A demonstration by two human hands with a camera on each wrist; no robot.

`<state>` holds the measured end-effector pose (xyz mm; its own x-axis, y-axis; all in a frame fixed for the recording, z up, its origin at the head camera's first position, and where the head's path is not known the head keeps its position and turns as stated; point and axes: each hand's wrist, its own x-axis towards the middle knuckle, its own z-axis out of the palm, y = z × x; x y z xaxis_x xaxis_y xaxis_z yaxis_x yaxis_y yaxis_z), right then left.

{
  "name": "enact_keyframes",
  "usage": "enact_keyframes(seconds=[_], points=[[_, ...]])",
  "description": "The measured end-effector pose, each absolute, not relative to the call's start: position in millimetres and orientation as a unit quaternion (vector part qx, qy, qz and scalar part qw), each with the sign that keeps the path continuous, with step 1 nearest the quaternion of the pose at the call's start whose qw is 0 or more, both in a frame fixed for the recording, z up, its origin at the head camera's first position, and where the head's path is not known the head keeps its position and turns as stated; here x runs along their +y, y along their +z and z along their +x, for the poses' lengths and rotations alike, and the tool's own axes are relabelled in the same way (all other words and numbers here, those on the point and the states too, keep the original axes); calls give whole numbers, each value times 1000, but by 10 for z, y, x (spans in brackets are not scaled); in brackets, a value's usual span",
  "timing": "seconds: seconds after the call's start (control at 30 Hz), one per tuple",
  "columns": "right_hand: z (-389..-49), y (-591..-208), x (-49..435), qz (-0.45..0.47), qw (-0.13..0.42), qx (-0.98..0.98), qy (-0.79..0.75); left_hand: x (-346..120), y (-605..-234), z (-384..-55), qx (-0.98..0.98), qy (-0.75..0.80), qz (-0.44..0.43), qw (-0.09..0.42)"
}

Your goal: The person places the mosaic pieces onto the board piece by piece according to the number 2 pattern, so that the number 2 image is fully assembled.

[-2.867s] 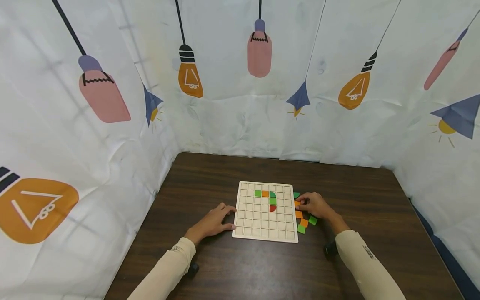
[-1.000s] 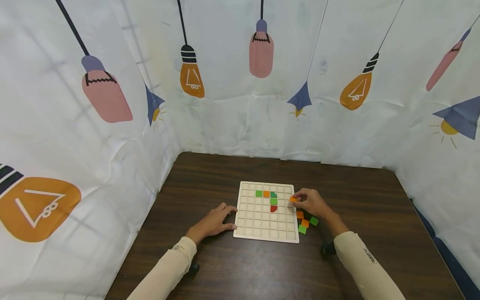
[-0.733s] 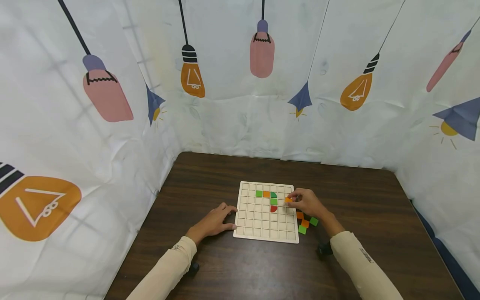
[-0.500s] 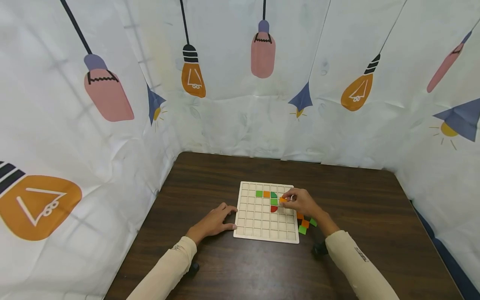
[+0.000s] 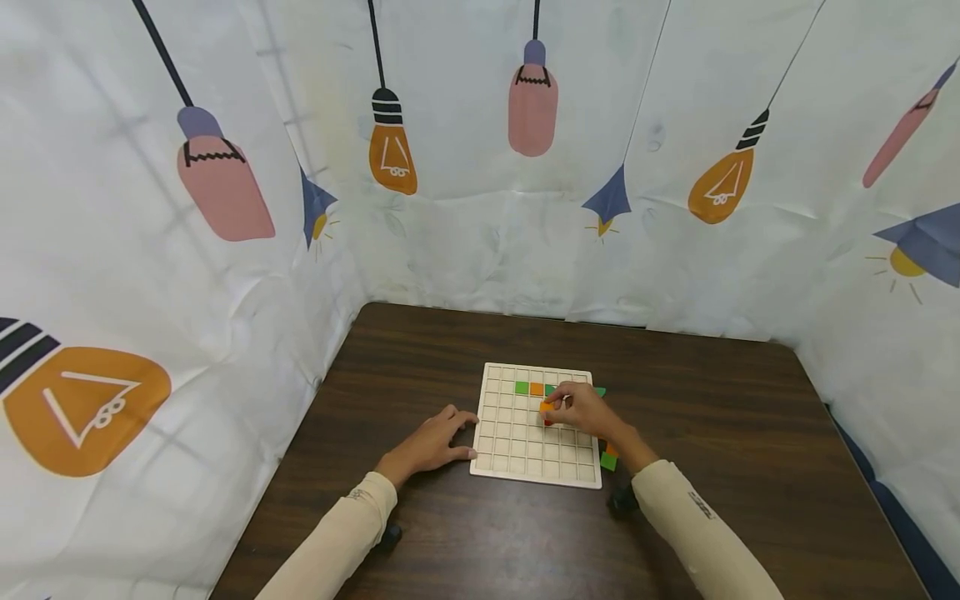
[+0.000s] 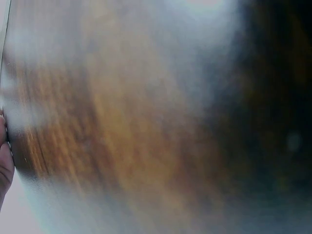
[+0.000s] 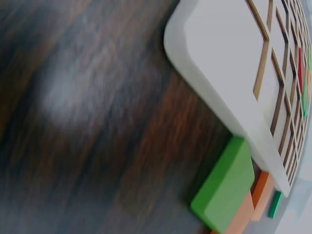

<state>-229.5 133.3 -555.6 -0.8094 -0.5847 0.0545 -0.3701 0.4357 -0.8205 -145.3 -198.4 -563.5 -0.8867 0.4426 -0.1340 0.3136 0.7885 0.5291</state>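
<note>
A pale wooden grid board (image 5: pixel 517 458) lies on the table. My left hand (image 5: pixel 423 443) rests at its left side, thumb and fingertips touching the edge; in the left wrist view only bits of its fingers (image 6: pixel 5 168) show. Over the board, my right hand (image 5: pixel 588 412) pinches an orange square tile (image 5: pixel 547 407) between thumb and fingers. In the board's upper part sit a green square tile (image 5: pixel 522 387), an orange square tile (image 5: pixel 537 389) and a partly covered dark green rounded tile (image 5: pixel 550 389). A red tile (image 5: pixel 548 422) shows just below the held one; another green tile there is hidden.
Loose tiles lie along the board's right edge: a green square (image 7: pixel 226 187), orange ones (image 7: pixel 262 195) and a dark green one (image 7: pixel 275 204). My right forearm hides part of them in the head view. Brown wooden table (image 5: pixel 450 533); a printed white sheet (image 5: pixel 465 250) hangs behind.
My right hand took an orange tile from the loose pieces on the right and carried it left across the board, over the green and red tiles. The left hand stayed at the board's edge.
</note>
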Motion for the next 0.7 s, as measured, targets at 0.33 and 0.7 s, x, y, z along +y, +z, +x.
enact_keyframes(seconds=[0.33, 0.7], points=[[-2269, -5652, 1210, -287, 123, 850, -423, -1976, -5635, -1454, 939, 246, 208, 122], [-2262, -5761, 1157, -300, 101, 877, -362, -1971, -5627, -1445, 939, 250, 201, 125]])
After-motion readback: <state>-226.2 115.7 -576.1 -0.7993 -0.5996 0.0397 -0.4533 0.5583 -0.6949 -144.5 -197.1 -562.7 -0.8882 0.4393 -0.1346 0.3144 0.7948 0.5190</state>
